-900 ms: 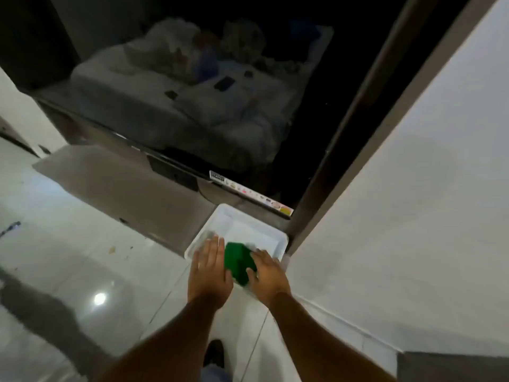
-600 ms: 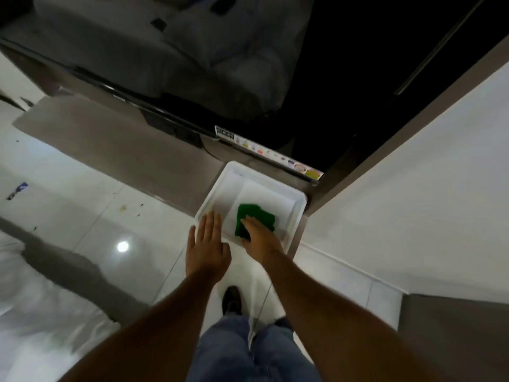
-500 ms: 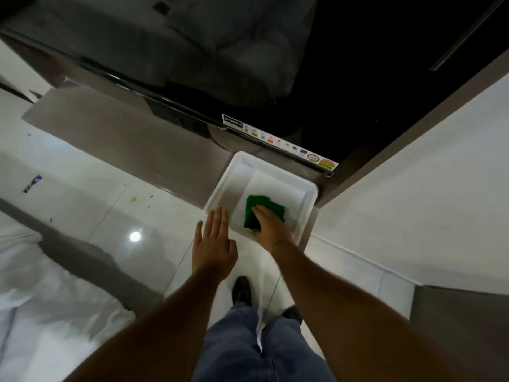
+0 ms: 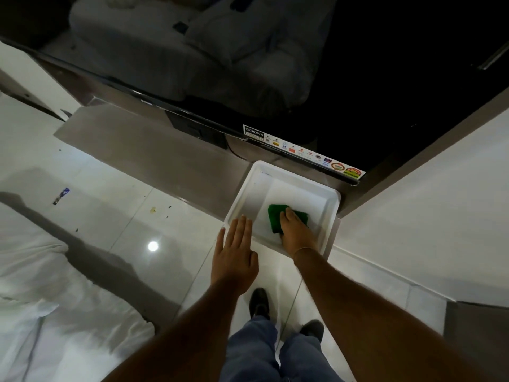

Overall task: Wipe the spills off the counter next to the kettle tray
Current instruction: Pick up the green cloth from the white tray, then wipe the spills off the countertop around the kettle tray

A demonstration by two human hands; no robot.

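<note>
Dim room; lamp glare on floor (image 4: 153, 246); wide-angle edge distortion.

A brown counter (image 4: 170, 158) carries a white tray (image 4: 332, 213) beneath the right hand's (image 4: 296, 230) grip, a television (image 4: 248, 64) standing just beyond it.

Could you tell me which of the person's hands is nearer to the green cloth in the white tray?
The right. The right hand presses down on the green cloth inside the white tray; the left hand is flat at the tray's near-left rim, clear of the cloth.
</note>
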